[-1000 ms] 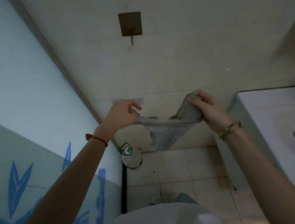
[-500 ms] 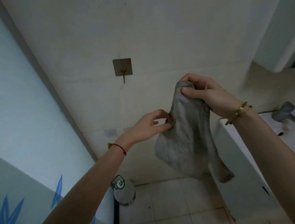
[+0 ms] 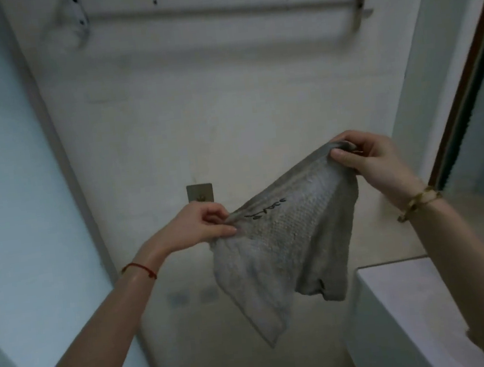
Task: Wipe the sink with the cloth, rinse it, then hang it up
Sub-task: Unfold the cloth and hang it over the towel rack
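Grey cloth [image 3: 281, 248] slung between pinching left hand [image 3: 197, 226] and higher right hand [image 3: 373, 159]

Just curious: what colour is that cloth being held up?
Grey, with small dark lettering near the top edge of the cloth; head view.

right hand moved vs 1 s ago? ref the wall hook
Yes. The right hand has risen: it was below the wall hook, now it sits slightly above hook level, still right of it, pinching the cloth.
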{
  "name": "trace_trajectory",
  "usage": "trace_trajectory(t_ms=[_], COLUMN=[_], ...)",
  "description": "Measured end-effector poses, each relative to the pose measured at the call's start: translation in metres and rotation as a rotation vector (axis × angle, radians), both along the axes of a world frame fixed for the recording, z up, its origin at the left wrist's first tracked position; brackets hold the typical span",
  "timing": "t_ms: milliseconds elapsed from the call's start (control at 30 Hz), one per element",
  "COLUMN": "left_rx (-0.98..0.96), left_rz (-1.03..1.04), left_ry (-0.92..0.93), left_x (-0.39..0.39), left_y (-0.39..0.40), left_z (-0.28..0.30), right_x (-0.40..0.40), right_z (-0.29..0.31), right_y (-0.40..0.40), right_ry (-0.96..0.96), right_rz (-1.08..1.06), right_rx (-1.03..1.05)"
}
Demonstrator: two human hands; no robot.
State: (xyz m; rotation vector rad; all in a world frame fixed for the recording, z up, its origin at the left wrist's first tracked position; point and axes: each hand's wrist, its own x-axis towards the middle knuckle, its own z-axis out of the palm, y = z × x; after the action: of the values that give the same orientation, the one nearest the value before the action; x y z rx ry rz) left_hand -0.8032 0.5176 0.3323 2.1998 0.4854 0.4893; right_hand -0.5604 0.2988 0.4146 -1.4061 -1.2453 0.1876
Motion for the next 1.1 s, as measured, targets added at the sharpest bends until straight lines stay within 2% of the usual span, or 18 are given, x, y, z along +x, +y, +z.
trace_trajectory(t_ms=[133,333,467,633,800,900,1000,1100], left_rx=[0.147,0.493,0.719,1.036,1.031,0.985,0.979,0.943], left_rz=[-0.032,0.084,0.160,0.375,0.358,0.345,0.507,0.671], left_ry=[-0.019,-0.158,-0.178,-0.180,-0.221,-0.332,-0.508,-0.708], left_x=[-0.017,-0.039,-0.045,-0.045,-0.044,-0.040,-0.025,-0.005], left_y=[0.015,0.028,0.029,0.049,0.072,0.083,0.087,0.087], left_z=[0.072,0.192,0.265,0.340,0.404,0.440,0.471,0.499], right_x=[0.012,0.021,0.027,0.035,0.050,0.064,0.071,0.071], right_z=[0.038,0.121,0.182,0.257,0.321,0.352,0.380,0.408], right_y=[0.010,0.021,0.035,0.048,0.073,0.082,0.088,0.094], right_ry=[-0.004,0.030,-0.137,-0.301,-0.371,-0.278,-0.177,0.044], right_rz=[-0.125,-0.176,-0.236,-0.341,-0.494,-0.531,-0.528,-0.356], right_rx=[0.137,0.311,0.386,0.412,0.427,0.433,0.459,0.514])
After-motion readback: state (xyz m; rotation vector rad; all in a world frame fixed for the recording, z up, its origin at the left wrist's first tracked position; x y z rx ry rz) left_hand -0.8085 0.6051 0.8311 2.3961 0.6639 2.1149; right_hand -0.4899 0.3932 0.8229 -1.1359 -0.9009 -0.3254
